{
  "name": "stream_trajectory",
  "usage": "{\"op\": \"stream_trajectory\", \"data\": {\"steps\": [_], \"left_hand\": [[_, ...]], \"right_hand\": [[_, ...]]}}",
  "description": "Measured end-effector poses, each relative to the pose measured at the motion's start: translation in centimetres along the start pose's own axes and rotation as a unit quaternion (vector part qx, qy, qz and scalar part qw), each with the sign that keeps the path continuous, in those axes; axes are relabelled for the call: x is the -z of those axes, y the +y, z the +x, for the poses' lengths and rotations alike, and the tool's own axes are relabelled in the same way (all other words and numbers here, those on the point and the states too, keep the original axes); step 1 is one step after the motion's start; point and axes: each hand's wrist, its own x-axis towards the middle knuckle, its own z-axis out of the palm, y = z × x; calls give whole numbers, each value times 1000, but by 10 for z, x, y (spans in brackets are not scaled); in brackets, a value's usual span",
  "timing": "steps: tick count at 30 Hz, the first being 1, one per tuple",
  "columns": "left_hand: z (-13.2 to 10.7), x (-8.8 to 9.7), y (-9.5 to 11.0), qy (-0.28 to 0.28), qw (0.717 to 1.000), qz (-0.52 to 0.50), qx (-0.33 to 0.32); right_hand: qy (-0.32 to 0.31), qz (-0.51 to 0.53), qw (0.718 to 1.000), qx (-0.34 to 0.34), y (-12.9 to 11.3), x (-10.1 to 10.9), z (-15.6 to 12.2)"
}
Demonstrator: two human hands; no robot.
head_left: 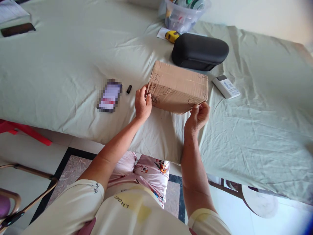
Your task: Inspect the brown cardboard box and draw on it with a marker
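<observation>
A brown cardboard box (179, 86) with dark scribbled marks lies on the cloth-covered table in front of me. My left hand (143, 102) grips its left end, the thumb on the near face and the fingers partly hidden behind the side. At the near right corner, my right hand (197, 117) is closed, thumb and finger pinching the box's lower edge. Just behind the box sits a black rounded case (200, 50). A white device with a grey end (226, 86) lies to the right of it. Left of my left hand are a small black stick (129, 89) and a phone (110, 95) with a blurred screen.
A clear plastic tub (184, 16) with bottles stands at the back, near a yellow tape measure (172, 36). A dark flat object (18, 29) and papers (12, 11) lie far left. The pale green cloth (244, 137) hangs over the table's near edge. A metal-framed chair (31, 169) stands lower left.
</observation>
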Motion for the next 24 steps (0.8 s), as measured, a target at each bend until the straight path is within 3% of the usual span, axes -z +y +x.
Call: {"op": "stream_trajectory", "data": {"steps": [7, 14, 19, 24], "left_hand": [[4, -1, -9, -35, 996, 38, 67], [5, 1, -4, -68, 990, 82, 91], [-2, -2, -1, -100, 984, 103, 103], [-4, -3, -2, -94, 986, 101, 89]], "right_hand": [[-42, -19, 999, -3, 2, -2, -1], [-148, -157, 974, -73, 5, -4, -4], [-152, -238, 955, -85, -5, -6, -10], [-165, -221, 956, -98, -8, -5, -7]]}}
